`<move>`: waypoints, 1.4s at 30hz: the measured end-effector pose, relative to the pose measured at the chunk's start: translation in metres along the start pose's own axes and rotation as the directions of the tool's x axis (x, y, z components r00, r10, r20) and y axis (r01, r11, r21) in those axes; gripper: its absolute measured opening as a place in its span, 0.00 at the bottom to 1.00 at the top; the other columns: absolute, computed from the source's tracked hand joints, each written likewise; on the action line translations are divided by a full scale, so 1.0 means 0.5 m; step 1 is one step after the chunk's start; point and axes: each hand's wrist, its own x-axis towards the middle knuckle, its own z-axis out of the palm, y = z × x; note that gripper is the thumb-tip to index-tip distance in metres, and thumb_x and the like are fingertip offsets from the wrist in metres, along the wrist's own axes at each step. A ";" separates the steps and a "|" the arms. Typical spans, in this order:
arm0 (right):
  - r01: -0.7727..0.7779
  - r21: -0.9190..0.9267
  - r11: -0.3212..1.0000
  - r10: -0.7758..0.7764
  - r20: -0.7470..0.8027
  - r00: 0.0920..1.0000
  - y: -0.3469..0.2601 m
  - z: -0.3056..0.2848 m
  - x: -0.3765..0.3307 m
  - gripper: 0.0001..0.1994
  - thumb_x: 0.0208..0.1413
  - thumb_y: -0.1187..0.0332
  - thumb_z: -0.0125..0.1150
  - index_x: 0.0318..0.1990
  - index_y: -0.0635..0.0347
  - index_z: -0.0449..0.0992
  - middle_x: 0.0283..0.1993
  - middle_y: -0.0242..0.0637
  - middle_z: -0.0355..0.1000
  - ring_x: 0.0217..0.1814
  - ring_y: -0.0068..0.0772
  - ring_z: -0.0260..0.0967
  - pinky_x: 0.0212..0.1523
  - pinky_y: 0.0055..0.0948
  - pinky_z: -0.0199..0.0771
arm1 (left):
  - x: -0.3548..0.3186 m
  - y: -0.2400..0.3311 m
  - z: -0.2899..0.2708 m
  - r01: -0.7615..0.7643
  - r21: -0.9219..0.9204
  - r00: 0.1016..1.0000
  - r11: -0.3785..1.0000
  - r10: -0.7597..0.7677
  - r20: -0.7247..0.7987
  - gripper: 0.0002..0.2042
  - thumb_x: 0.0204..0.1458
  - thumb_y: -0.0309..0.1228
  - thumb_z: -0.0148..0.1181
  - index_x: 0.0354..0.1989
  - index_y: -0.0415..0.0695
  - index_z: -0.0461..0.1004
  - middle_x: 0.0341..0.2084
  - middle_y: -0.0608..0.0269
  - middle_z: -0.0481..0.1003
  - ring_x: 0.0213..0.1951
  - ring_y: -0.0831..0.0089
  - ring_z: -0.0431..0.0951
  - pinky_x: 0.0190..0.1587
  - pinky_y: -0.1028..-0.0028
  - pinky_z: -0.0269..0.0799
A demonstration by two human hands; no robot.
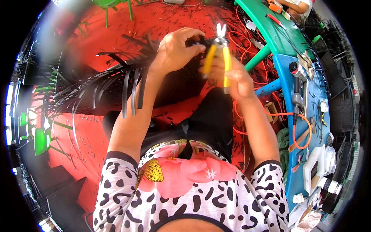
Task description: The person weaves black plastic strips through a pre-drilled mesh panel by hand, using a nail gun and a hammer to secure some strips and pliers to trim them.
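My right hand [240,79] grips a pair of yellow-handled pliers [227,63], held upright with the metal jaws pointing away from me and parted. Motion blurs that hand and one of the handles. Just left of it, my left hand [174,50] curls its thumb and fingers around the dark edge of a black woven piece [104,100]. Long loose black plastic strips [125,83] fan out from this piece, to the left of and behind my left forearm. Much of the weave lies in shadow, and what sits right under my left fingertips is hard to make out.
Black offcuts litter the red floor [91,143]. At the right stand a green table [266,23] and a blue table [284,73] with an air tool [297,91] and orange hose. Green chairs [41,140] are at the left. Another person's arm [295,7] shows far right.
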 end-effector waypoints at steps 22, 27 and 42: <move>0.463 -0.855 -0.232 0.250 0.408 0.878 -0.222 -0.085 0.126 0.29 0.30 0.68 0.58 0.48 0.66 0.70 0.39 0.46 0.69 0.42 0.45 0.67 0.46 0.35 0.69 | -0.011 -0.002 0.006 0.003 -0.026 0.984 1.000 -0.008 -0.180 0.06 0.52 0.28 0.56 0.33 0.39 0.77 0.20 0.72 0.72 0.19 0.88 0.60 0.21 0.83 0.56; 0.591 -0.797 -0.126 0.186 0.566 0.803 -0.198 -0.130 0.137 0.29 0.29 0.73 0.57 0.47 0.68 0.69 0.40 0.48 0.70 0.43 0.48 0.67 0.46 0.36 0.68 | -0.004 -0.017 0.015 -0.066 0.016 0.973 0.998 0.068 -0.223 0.06 0.52 0.27 0.56 0.34 0.38 0.76 0.22 0.71 0.74 0.21 0.88 0.64 0.24 0.84 0.60; -0.631 -0.771 0.080 -0.593 -0.546 0.592 -0.268 -0.601 -0.534 0.27 0.52 0.60 0.56 0.56 0.69 0.63 0.53 0.47 0.65 0.54 0.41 0.63 0.55 0.33 0.61 | -0.007 -0.015 0.040 -0.170 0.097 0.973 0.981 0.183 -0.143 0.07 0.44 0.33 0.57 0.21 0.43 0.71 0.22 0.59 0.70 0.28 0.60 0.73 0.28 0.64 0.68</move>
